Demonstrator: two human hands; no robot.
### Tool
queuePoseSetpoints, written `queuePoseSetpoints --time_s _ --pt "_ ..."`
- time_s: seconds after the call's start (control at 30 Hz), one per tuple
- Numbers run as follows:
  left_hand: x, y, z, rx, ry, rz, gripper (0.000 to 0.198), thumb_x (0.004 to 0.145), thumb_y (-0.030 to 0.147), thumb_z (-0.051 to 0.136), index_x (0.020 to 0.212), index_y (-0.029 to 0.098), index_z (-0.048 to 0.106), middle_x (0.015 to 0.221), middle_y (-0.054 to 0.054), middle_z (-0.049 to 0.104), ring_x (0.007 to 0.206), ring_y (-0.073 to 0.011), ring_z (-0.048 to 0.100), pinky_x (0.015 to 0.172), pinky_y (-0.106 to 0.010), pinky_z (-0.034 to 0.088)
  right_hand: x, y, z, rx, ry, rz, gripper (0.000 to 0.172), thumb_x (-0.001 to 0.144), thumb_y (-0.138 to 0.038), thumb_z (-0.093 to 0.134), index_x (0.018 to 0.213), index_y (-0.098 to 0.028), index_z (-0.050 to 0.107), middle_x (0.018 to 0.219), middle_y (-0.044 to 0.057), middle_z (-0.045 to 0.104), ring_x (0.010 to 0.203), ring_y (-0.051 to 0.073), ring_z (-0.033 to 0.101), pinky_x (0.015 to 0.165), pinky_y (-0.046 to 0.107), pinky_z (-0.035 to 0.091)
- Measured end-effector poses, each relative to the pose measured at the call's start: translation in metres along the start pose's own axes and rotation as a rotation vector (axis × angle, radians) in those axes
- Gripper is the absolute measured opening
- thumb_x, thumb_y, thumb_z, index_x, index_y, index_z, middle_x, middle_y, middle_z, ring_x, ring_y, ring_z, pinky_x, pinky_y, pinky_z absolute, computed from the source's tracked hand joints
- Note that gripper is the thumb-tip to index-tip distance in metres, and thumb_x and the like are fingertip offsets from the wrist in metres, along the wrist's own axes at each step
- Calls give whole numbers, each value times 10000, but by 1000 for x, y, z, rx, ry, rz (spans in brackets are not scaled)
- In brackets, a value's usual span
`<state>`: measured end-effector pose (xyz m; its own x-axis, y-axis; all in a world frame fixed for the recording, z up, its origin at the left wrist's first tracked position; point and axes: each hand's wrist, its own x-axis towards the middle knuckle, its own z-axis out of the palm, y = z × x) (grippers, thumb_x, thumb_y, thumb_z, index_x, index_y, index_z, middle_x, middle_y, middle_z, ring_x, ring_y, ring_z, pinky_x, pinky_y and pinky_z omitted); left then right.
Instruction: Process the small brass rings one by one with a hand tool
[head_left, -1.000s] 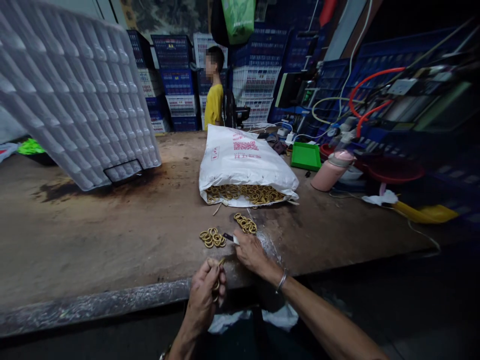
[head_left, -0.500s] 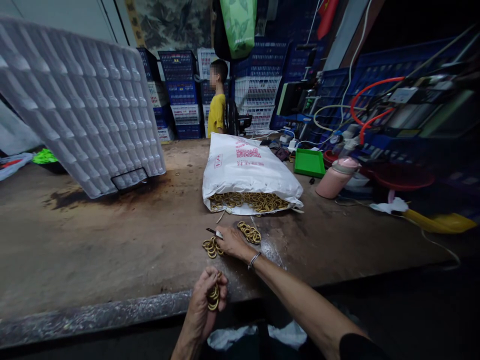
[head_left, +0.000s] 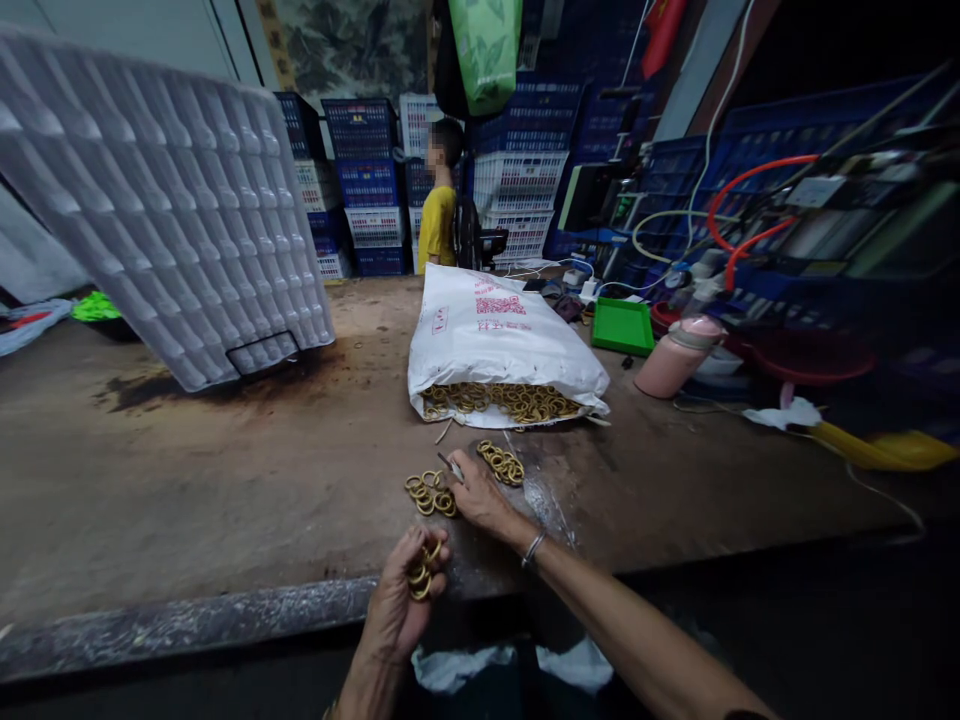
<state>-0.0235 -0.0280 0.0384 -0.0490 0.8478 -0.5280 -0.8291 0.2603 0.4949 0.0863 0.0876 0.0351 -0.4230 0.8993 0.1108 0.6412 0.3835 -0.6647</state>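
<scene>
Several brass-coloured rings [head_left: 421, 578] lie in my left hand [head_left: 401, 590], its fingers curled around them above the table's front edge. My right hand [head_left: 480, 490] grips a slim dark tool with a pale part [head_left: 454, 467]; its exact kind is unclear. The tool's tip points up and left. Just left of that hand a small pile of rings [head_left: 429, 493] rests on the table, close to its fingers. Another ring pile [head_left: 501, 463] sits beyond its knuckles. Farther back, a white woven sack [head_left: 502, 345] with red print lies on its side, its mouth showing many rings [head_left: 510, 402].
A large clear moulded plastic tray [head_left: 172, 220] stands tilted at the left. To the right are a green tray [head_left: 622, 327], a pink bottle [head_left: 679, 357] and a yellow item [head_left: 885, 446]. A person in yellow [head_left: 437, 220] is behind the table, before stacked crates [head_left: 371, 180].
My right hand has shifted slightly right, exposing more of the ring pile beside it. My left hand has moved up and left a little, still holding rings.
</scene>
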Motion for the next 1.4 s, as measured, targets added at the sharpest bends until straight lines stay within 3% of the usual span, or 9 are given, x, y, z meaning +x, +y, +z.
queuePoseSetpoints --time_s 0.17,0.4,0.63,0.7,0.87,1.1,1.4 --pt "3 3 3 -5 30 38 102 692 146 632 772 144 569 731 -42 651 624 -134 636 381 -145 389 -28 -11 -1 245 21 -52 120 835 -268 378 853 -187 465 684 -25 492 612 111 460 585 209 333" --pt "1 -2 6 75 3 52 251 675 257 670 897 173 589 707 9 626 583 -96 619 384 -131 382 -49 -22 0 312 6 -76 105 794 -193 412 890 -205 453 718 -18 546 652 122 524 622 212 371" --pt "-2 -4 6 123 -98 80 286 622 316 715 795 145 563 620 44 528 465 -30 480 345 -99 281 -55 -21 -3 299 -32 -109 124 786 -172 422 896 -200 471 713 -25 540 642 107 501 614 198 364" --pt "-2 -6 5 193 -95 136 292 617 338 714 761 149 545 598 50 521 450 -33 467 341 -105 287 -56 -24 -7 314 -52 -100 81 818 -230 415 850 -194 480 694 -30 527 638 102 487 605 195 355" --pt "-5 -13 5 444 -56 300 311 641 427 666 707 160 521 485 70 484 378 -41 411 323 -131 303 -56 -30 -12 333 -87 -26 222 837 -378 420 756 -180 479 624 -45 490 578 88 443 533 187 319" --pt "-13 -12 6 387 -134 203 286 657 403 656 740 166 519 547 59 501 408 -51 435 334 -145 327 -56 -26 -8 334 -76 -20 258 840 -380 403 701 -172 464 578 -51 460 533 78 381 493 185 285" --pt "-8 -16 3 432 -156 233 245 707 389 613 729 166 516 560 50 517 419 -53 440 330 -142 340 -57 -30 -13 394 -82 29 202 820 -311 413 678 -177 467 564 -63 433 547 78 395 507 185 285"
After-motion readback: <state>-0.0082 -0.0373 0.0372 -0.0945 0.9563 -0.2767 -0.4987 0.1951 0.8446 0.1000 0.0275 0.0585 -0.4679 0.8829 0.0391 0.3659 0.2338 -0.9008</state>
